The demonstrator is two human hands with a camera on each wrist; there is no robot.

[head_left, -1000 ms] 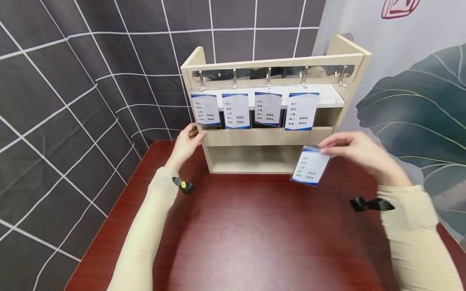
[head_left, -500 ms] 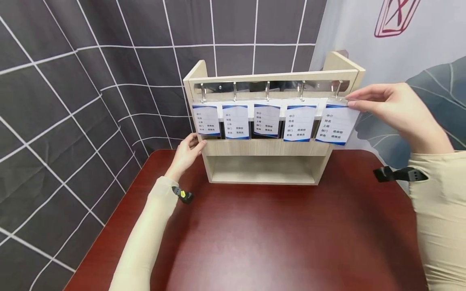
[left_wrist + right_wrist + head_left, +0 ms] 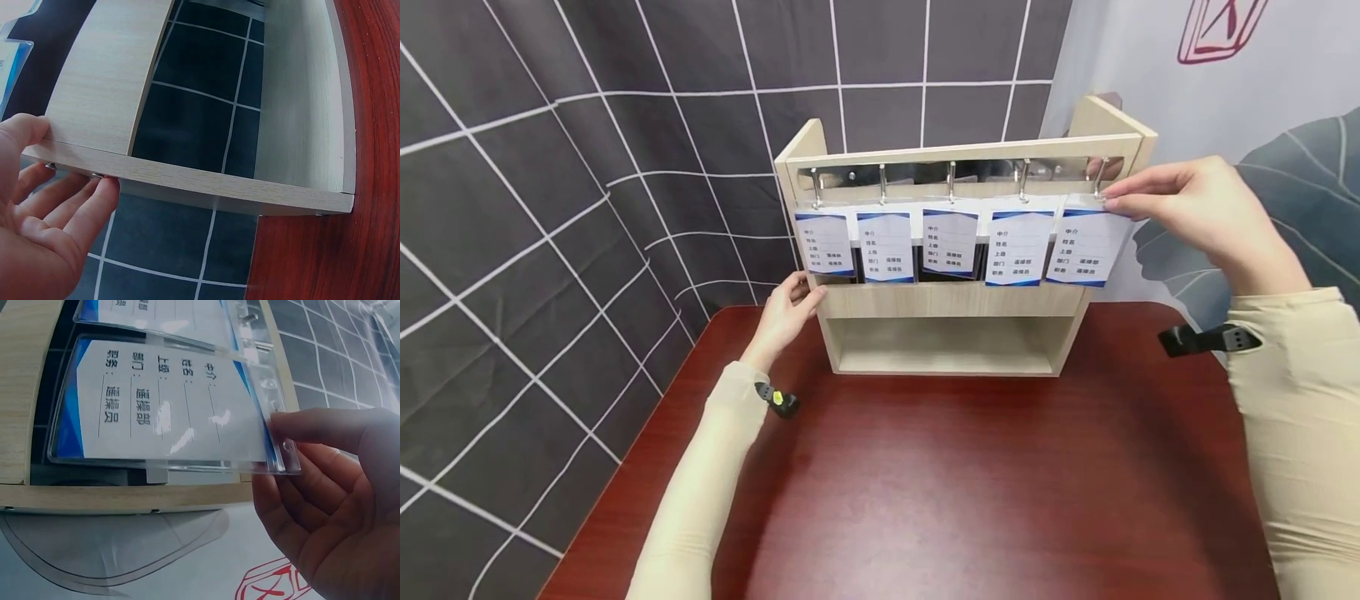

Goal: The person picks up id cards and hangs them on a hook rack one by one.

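At the rack's right end, my right hand (image 3: pixel 1206 218) pinches a clear-sleeved ID badge (image 3: pixel 1084 248) by its top corner, just below the rightmost hook (image 3: pixel 1101 177). In the right wrist view, thumb and fingers hold the plastic top edge of this badge (image 3: pixel 169 406); whether the hook passes through its slot I cannot tell. Several similar badges (image 3: pixel 1018 248) hang in a row to the left. My left hand (image 3: pixel 784 315) grips the left side panel of the wooden rack (image 3: pixel 951 302); in the left wrist view its fingers lie along the outer face of this panel (image 3: pixel 206 184).
The rack stands at the back of a dark red table (image 3: pixel 940 475). Behind it hangs a dark cloth with a white grid (image 3: pixel 880 108), and a pale printed cloth (image 3: pixel 1150 50) is at the right. Below the badges is an open lower compartment (image 3: pixel 943 343).
The right hand has brought the badge up and right from in front of the lower compartment to the rightmost hook, then slightly left. The left hand keeps its place on the rack.
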